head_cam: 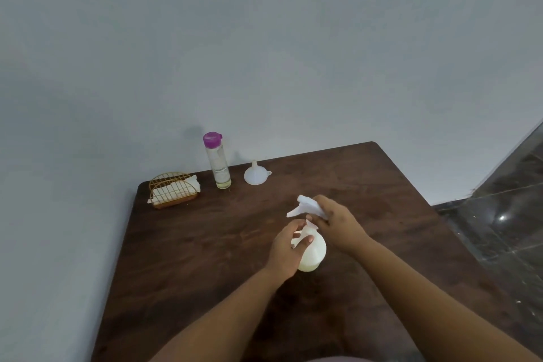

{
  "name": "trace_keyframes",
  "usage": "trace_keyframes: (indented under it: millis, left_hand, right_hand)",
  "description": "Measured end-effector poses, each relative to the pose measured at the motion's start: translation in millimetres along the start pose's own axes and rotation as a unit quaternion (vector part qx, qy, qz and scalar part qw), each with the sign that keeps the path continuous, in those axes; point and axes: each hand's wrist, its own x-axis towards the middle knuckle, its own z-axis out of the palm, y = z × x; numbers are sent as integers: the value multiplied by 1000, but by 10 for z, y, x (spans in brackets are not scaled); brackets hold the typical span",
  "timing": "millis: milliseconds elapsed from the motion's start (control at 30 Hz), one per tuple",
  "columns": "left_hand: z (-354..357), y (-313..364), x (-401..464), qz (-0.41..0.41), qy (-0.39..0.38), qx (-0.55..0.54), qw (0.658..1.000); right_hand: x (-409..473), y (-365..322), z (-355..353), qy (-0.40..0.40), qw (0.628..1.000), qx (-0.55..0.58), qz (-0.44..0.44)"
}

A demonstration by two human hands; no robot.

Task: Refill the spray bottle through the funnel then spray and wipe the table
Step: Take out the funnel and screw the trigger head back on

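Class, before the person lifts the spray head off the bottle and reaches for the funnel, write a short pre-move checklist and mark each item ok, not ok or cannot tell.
1. Spray bottle steadied: ok, left hand grips its body.
2. Spray head gripped: ok, right hand is closed on it.
3. Head fully unscrewed: cannot tell, the neck is hidden by fingers.
4. Funnel within reach and free: ok, it sits mouth-down, alone on the table.
5. Refill bottle open: not ok, purple cap is on.
6. Wipes ready: ok, tissue sits in the wire holder.
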Motion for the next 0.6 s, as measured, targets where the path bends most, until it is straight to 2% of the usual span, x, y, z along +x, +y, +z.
trace_keyframes:
  millis: [67,133,233,300,467,600]
  left_hand:
    - [15,-35,-2,-8,2,-32,999]
    - [17,-50,-1,-13,4,-53,999]
    - [11,-76,5,-11,-6,-62,998]
    - [5,-100,-12,-3,-14,-42,999]
    - [-27,-115,-26,10,-26,22,999]
    - [-28,-162,2,28,-41,81,996]
  right_hand:
    - [-20,31,69,-35,999,-5,25]
    - [-46,46,112,-36,999,-5,31]
    - [-38,89,111,-78,996,-33,7]
    - [-7,94,122,-109,991,-75,-18]
    - [118,118,109,-127,985,-118,-2]
    - [135,168,100,-99,988,-118,26]
